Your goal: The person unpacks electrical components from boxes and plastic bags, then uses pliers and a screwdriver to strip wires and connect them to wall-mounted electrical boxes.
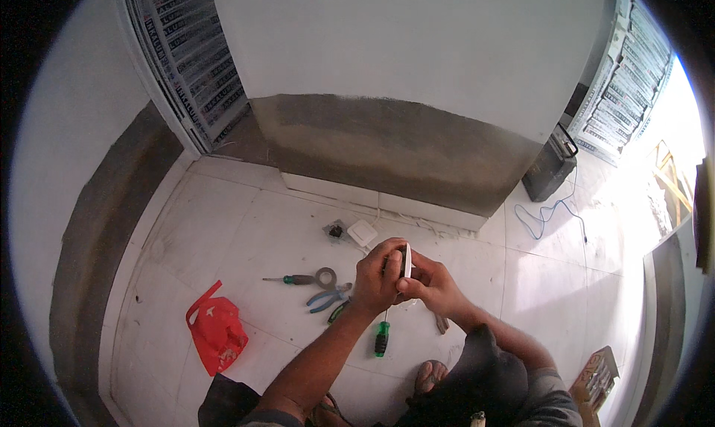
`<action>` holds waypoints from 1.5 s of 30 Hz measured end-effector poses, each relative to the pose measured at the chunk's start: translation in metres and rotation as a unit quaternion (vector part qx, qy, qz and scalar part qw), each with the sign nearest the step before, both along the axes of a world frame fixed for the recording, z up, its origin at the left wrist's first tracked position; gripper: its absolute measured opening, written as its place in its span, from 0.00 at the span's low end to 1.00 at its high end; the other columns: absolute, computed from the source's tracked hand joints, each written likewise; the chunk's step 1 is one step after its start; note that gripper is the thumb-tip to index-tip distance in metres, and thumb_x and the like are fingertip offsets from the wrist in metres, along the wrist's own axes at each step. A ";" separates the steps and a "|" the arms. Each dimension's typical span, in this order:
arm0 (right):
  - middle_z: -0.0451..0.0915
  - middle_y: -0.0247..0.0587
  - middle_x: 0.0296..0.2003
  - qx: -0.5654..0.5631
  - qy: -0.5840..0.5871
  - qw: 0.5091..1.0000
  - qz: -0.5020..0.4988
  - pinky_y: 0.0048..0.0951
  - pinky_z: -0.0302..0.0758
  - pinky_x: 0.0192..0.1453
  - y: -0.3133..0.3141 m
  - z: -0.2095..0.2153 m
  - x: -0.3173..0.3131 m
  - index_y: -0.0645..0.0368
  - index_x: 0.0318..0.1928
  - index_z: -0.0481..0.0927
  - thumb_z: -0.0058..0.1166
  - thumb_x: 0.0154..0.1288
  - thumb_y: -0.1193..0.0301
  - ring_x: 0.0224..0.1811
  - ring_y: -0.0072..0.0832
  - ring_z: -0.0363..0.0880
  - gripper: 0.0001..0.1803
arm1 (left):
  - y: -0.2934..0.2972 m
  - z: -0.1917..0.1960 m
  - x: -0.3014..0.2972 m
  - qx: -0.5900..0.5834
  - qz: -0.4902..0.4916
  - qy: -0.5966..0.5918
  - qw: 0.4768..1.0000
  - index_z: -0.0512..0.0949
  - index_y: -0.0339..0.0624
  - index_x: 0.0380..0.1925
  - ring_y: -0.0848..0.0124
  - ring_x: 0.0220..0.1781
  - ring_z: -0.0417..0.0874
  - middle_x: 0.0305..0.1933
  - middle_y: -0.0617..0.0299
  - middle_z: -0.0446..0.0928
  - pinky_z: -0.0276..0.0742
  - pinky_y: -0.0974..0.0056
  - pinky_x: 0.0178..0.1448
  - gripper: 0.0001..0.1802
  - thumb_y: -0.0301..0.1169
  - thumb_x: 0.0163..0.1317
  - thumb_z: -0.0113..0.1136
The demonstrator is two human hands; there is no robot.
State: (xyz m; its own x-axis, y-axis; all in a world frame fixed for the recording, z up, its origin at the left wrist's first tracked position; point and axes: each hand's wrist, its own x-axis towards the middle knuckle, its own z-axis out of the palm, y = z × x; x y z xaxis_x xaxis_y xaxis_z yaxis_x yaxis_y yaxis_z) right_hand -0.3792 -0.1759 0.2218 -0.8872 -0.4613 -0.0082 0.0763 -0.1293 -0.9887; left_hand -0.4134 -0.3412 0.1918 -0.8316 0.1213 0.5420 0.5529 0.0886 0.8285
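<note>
A thin white plate with a dark part on one face point(407, 261) is held up edge-on between my two hands. My left hand point(378, 276) grips its left side with bent fingers. On the other side my right hand point(434, 284) pinches it, thumb toward the near edge. What kind of fitting it is cannot be made out. Below the hands, a green-handled screwdriver point(381, 341) lies on the floor. Left of my left hand lie blue-handled pliers point(325, 300), a grey tape roll point(325, 278), another screwdriver point(298, 279) and a partly hidden green-handled tool point(337, 312).
Beyond my hands are a white square box point(363, 233) and a small black item in clear plastic point(335, 231). A red plastic bag point(220, 334) lies at left. A black case point(551, 166) and blue cable point(547, 220) are far right, a cardboard box point(596, 378) near right.
</note>
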 end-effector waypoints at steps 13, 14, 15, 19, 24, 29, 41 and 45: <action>0.81 0.49 0.52 -0.094 -0.071 0.993 -0.012 0.36 0.86 0.53 0.002 -0.012 0.006 0.60 0.76 0.62 0.62 0.71 0.65 0.51 0.35 0.85 0.38 | -0.006 -0.017 -0.005 0.051 -0.044 -0.109 0.992 0.82 0.35 0.46 0.65 0.37 0.85 0.37 0.55 0.83 0.81 0.59 0.43 0.20 0.40 0.78 0.45; 0.81 0.49 0.53 -0.084 -0.065 0.994 -0.008 0.36 0.86 0.53 0.003 -0.010 0.007 0.59 0.76 0.61 0.62 0.71 0.64 0.51 0.35 0.85 0.39 | -0.011 -0.015 -0.006 0.038 -0.051 -0.116 0.991 0.82 0.35 0.46 0.64 0.39 0.87 0.39 0.54 0.85 0.82 0.60 0.45 0.19 0.38 0.78 0.46; 0.81 0.49 0.53 -0.074 -0.059 0.995 -0.003 0.36 0.86 0.54 0.004 -0.008 0.007 0.58 0.77 0.60 0.63 0.71 0.64 0.51 0.35 0.85 0.40 | -0.014 -0.015 -0.007 0.026 -0.059 -0.124 0.990 0.82 0.36 0.47 0.62 0.41 0.88 0.41 0.54 0.86 0.83 0.61 0.47 0.17 0.37 0.78 0.47; 0.81 0.48 0.52 -0.071 -0.076 0.995 0.009 0.37 0.85 0.56 0.006 -0.004 0.002 0.55 0.79 0.57 0.65 0.70 0.64 0.49 0.35 0.85 0.43 | -0.015 -0.023 -0.014 0.039 -0.034 -0.105 0.993 0.81 0.38 0.48 0.64 0.43 0.87 0.45 0.56 0.85 0.83 0.61 0.48 0.21 0.41 0.80 0.42; 0.81 0.51 0.51 -0.006 -0.147 0.989 -0.010 0.38 0.85 0.55 0.023 -0.041 -0.002 0.53 0.80 0.54 0.68 0.67 0.64 0.51 0.36 0.84 0.48 | -0.012 -0.052 -0.021 0.397 -0.095 -0.490 0.770 0.81 0.41 0.50 0.67 0.45 0.86 0.45 0.58 0.84 0.84 0.62 0.50 0.25 0.48 0.79 0.39; 0.81 0.52 0.51 0.085 -0.209 0.971 -0.082 0.37 0.85 0.52 0.058 -0.103 -0.010 0.58 0.79 0.53 0.73 0.62 0.64 0.51 0.36 0.83 0.53 | -0.029 -0.163 -0.024 0.391 -0.058 -0.619 0.678 0.82 0.49 0.50 0.65 0.38 0.84 0.40 0.63 0.83 0.82 0.56 0.44 0.25 0.56 0.73 0.49; 0.73 0.47 0.62 0.216 0.004 0.970 -0.114 0.39 0.81 0.64 0.055 -0.156 0.008 0.61 0.73 0.61 0.80 0.49 0.70 0.63 0.38 0.76 0.53 | 0.037 -0.167 0.012 0.281 -0.099 -0.652 0.697 0.76 0.47 0.55 0.67 0.47 0.84 0.50 0.62 0.81 0.82 0.56 0.48 0.19 0.47 0.76 0.52; 0.73 0.54 0.63 0.180 -0.028 0.977 -0.110 0.43 0.81 0.64 0.070 -0.175 0.007 0.59 0.75 0.58 0.81 0.47 0.65 0.65 0.44 0.76 0.57 | 0.053 -0.160 0.013 0.264 -0.110 -0.656 0.698 0.76 0.46 0.56 0.66 0.47 0.83 0.49 0.62 0.80 0.83 0.56 0.48 0.19 0.47 0.77 0.51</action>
